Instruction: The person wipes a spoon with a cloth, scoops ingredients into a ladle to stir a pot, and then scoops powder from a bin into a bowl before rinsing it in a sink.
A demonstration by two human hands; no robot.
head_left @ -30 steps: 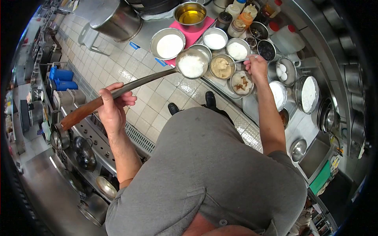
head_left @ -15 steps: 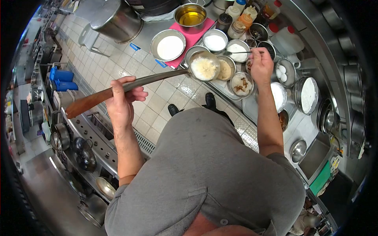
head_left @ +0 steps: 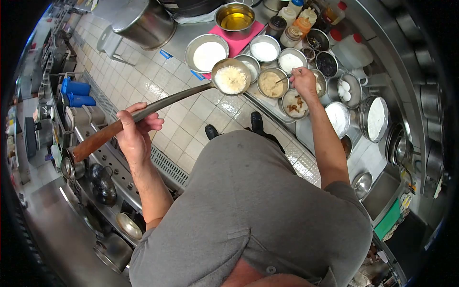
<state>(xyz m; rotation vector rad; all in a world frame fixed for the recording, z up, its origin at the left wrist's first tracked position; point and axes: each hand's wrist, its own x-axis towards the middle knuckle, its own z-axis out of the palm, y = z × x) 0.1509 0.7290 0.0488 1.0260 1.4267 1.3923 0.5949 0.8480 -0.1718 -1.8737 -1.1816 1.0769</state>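
Note:
My left hand [head_left: 136, 134] grips a long-handled ladle [head_left: 177, 98] with a wooden grip end. White and pale yellow powder [head_left: 230, 79] lies in the ladle's cup, which is held out at the left edge of the row of bowls. My right hand [head_left: 304, 82] pinches a thin-handled spoon [head_left: 283, 79], whose tip reaches into a metal bowl of beige powder [head_left: 270, 85]. Just below that is a bowl with brown pieces on white contents [head_left: 295, 104]. Above it stands a bowl of white powder [head_left: 291, 60].
A pot of yellow oil [head_left: 235, 20] and a large bowl of white contents [head_left: 207, 55] stand on a pink cloth. Squeeze bottles [head_left: 301, 26] line the back. Eggs [head_left: 345, 90] sit in a bowl at right. Behind my left arm runs a stove [head_left: 112, 165].
My right hand has moved down and left, bringing the spoon from the white powder bowl to the beige powder. The ladle has shifted left and slightly up, uncovering a bowl behind it.

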